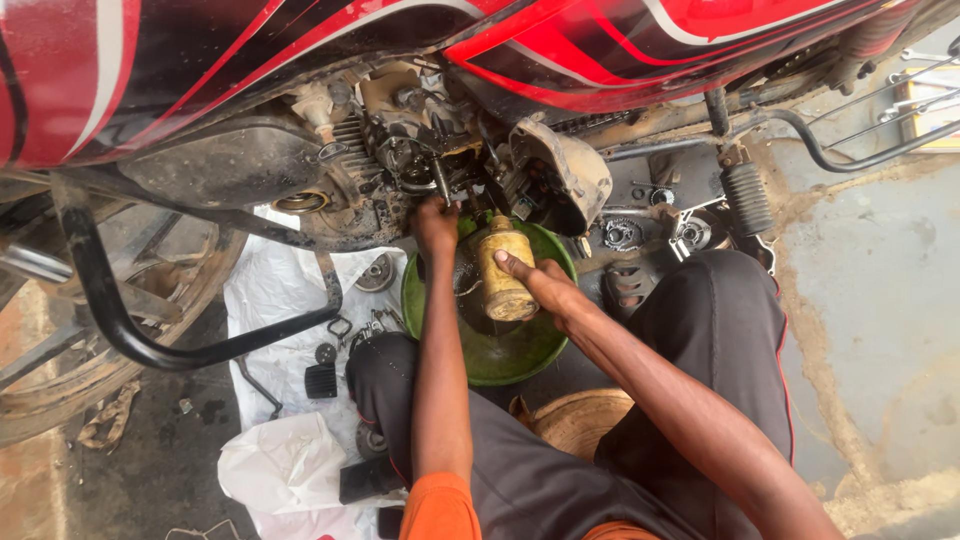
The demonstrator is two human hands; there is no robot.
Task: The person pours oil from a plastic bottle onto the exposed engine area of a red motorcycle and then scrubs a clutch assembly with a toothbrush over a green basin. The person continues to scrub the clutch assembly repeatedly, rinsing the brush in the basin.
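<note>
A grimy yellow bottle (503, 268) is gripped in the right hand (540, 282), tilted over a green basin (520, 350) beneath the engine (430, 150). The left hand (436, 222) is closed around a part at the engine's underside. Small parts (345, 335) are spread on a white sheet (270, 290) nearby.

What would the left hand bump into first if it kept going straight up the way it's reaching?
The left hand points up into the motorcycle's opened engine. It would probably meet the greasy metal parts right above its fingers first; it looks almost touching them already, though depth is hard to judge here.
</note>
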